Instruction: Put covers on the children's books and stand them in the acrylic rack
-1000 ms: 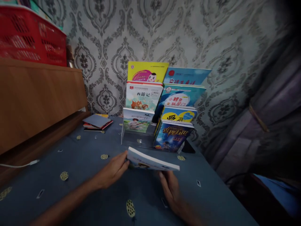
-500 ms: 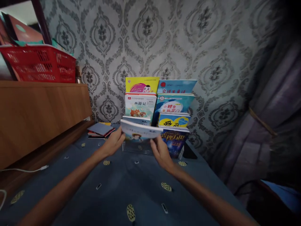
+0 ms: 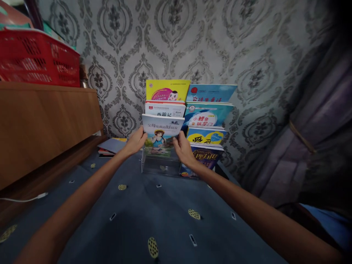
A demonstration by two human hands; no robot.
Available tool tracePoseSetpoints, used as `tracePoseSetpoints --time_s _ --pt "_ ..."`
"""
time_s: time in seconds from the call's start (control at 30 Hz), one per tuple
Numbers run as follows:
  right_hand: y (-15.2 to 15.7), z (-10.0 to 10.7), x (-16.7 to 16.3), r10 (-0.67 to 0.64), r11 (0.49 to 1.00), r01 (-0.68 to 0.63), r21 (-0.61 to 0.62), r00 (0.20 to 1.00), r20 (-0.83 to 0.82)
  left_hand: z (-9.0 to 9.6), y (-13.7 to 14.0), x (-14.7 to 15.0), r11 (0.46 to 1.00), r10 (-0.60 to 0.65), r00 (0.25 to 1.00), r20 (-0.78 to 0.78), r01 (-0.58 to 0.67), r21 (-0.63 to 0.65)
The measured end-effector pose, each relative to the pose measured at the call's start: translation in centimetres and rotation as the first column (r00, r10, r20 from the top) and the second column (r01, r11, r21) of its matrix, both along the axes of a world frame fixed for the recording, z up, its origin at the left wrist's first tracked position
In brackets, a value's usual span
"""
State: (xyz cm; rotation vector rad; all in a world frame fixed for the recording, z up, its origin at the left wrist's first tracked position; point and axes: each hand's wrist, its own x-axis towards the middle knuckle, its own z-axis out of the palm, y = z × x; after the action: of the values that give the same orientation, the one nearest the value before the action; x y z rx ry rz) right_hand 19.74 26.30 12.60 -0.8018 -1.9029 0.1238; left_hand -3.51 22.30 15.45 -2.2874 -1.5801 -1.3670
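Note:
A picture book point(image 3: 162, 132) with a girl in a blue dress on its cover stands nearly upright between my hands. My left hand point(image 3: 136, 140) grips its left edge, and my right hand point(image 3: 183, 148) grips its right edge. Its lower part lies in or behind the front pocket of a clear tiered book rack point(image 3: 154, 167); which of the two I cannot tell. Behind it in the left column are a white book point(image 3: 165, 109) and a yellow book point(image 3: 167, 90). The right column holds a dark blue book point(image 3: 205, 157), a blue-and-yellow book point(image 3: 206, 135) and two light blue books point(image 3: 210, 113).
A small pile of books point(image 3: 111, 146) lies left of the rack on the dark patterned cloth point(image 3: 132, 223). A wooden cabinet point(image 3: 49, 128) carries a red basket point(image 3: 41, 57). A white cable point(image 3: 27, 200) runs at the left; a curtain point(image 3: 299, 146) hangs at the right.
The book between my hands has risen and tipped from leaning towards me to nearly upright, so its cover shows. It hides more of the white book. The view has shifted slightly.

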Motion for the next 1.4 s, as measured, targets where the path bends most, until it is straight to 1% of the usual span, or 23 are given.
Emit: tracePoseSetpoints --time_s 0.1,0.17,0.37,0.53,0.67,0.83,0.97,1.17,1.4 --pt "0.5 0.0 -0.4 -0.120 0.989 0.131 -0.070 0.982 0.148 -0.8 1.0 -0.5 0.998 0.036 0.999 -0.015 -0.037 -0.042" --pt "0.7 0.0 -0.6 -0.177 0.975 0.202 -0.097 0.959 0.221 -1.3 1.5 -0.8 0.995 0.069 0.997 -0.041 -0.072 -0.071" --pt "0.7 -0.3 -0.9 -0.269 0.924 0.335 -0.183 0.911 0.312 -2.5 2.1 -1.2 0.983 0.126 0.990 -0.068 -0.134 -0.128" --pt "0.5 0.1 -0.7 -0.299 0.884 0.402 -0.237 0.878 0.373 -2.7 2.8 -0.7 0.965 0.156 0.983 -0.099 -0.173 -0.200" --pt "0.5 0.7 -0.6 -0.307 0.877 0.419 -0.236 0.865 0.396 -2.3 3.1 -0.4 0.951 0.183 0.976 -0.120 -0.207 -0.231" --pt "0.4 1.1 -0.8 -0.313 0.891 0.411 -0.194 0.865 0.393 -1.7 2.9 -0.2 0.933 0.204 0.970 -0.136 -0.234 -0.273" --pt "0.5 1.2 -0.7 -0.314 0.902 0.400 -0.160 0.864 0.393 -1.6 2.7 0.2 0.927 0.218 0.966 -0.138 -0.249 -0.281" --pt "0.9 1.5 -0.4 -0.330 0.920 0.382 -0.085 0.874 0.355 -1.5 2.7 0.3 0.928 0.192 0.975 -0.109 -0.216 -0.303" --pt "0.9 2.3 -0.3 -0.311 0.943 0.331 -0.019 0.903 0.296 -1.6 3.2 0.5 0.936 0.154 0.987 -0.054 -0.163 -0.312"
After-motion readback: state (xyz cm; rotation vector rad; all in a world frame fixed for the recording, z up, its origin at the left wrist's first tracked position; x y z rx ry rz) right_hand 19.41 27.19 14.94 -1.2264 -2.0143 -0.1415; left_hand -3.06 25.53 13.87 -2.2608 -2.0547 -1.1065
